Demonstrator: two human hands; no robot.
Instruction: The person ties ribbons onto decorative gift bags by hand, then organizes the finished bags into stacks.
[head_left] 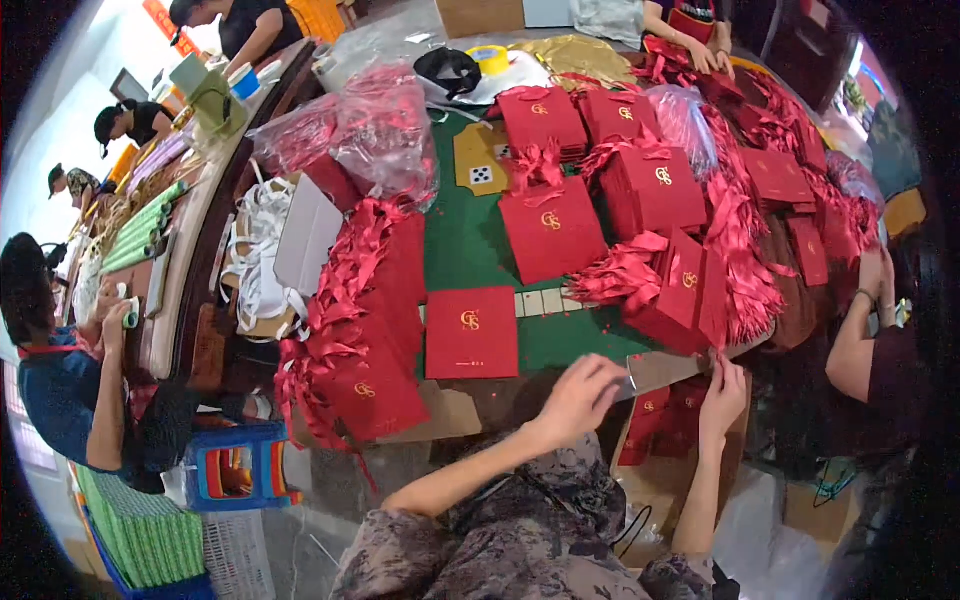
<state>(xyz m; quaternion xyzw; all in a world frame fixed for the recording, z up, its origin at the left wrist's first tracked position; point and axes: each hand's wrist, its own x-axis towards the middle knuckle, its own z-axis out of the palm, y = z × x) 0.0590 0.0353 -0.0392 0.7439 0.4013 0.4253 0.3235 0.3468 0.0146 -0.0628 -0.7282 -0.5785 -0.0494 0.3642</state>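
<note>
My left hand (584, 398) is closed at the table's front edge. A thin silvery piece (630, 379) shows at its fingertips, too small to name. My right hand (722, 396) pinches beside the lower corner of a stack of red paper bags (682, 285). A bit of red ribbon seems to be between its fingers. Left of my hands, a single red bag (471, 333) with a gold emblem lies flat on the green table top (560, 348). Another pile of red bags (375, 375) with loose ribbon ends (350, 275) is farther left.
Below my hands stands an open carton (722, 450) with red bags inside. More bag stacks (630, 190) and a playing card (482, 174) lie beyond. A box of white ribbons (265, 262) is at left. Co-workers' hands (872, 285) are at right, with other people at left.
</note>
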